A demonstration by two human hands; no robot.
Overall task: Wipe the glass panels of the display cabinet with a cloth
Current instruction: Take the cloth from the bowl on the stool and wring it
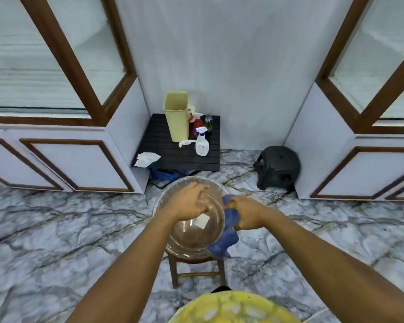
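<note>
Right hand (247, 213): fingers curled tight round a blue cloth (226, 241), bunched in the fist. The loose end hangs below the hand, over the near-right rim of a glass bowl (191, 238).

Left hand (189, 201): just left of the right hand, over the bowl's far side, fingers bent down. We cannot tell whether it grips the rim or only rests there.

The bowl sits on a stool (175, 269) directly beneath both hands and looks wider than the seat. We cannot tell if it holds water.

Glass panels (21, 66): well apart from the hands, up and to the left, with a second set (383, 54) up and to the right. Judged from this, no wiping has begun and the cloth is being readied.

Risks as we read them:
- Tipping. A pull on the cloth across the rim, or weight from the left hand on the far edge, could rock the overhanging bowl off the seat. The floor (79, 229) under the hands is stone, so the glass would likely break.
- Drips. If the cloth is wet and leaves the bowl unwrung, it would wet the floor between the hands and the panels, making footing slippery and streaking the glass.
- Snag. The hanging end could catch the rim as the right hand lifts.
</note>
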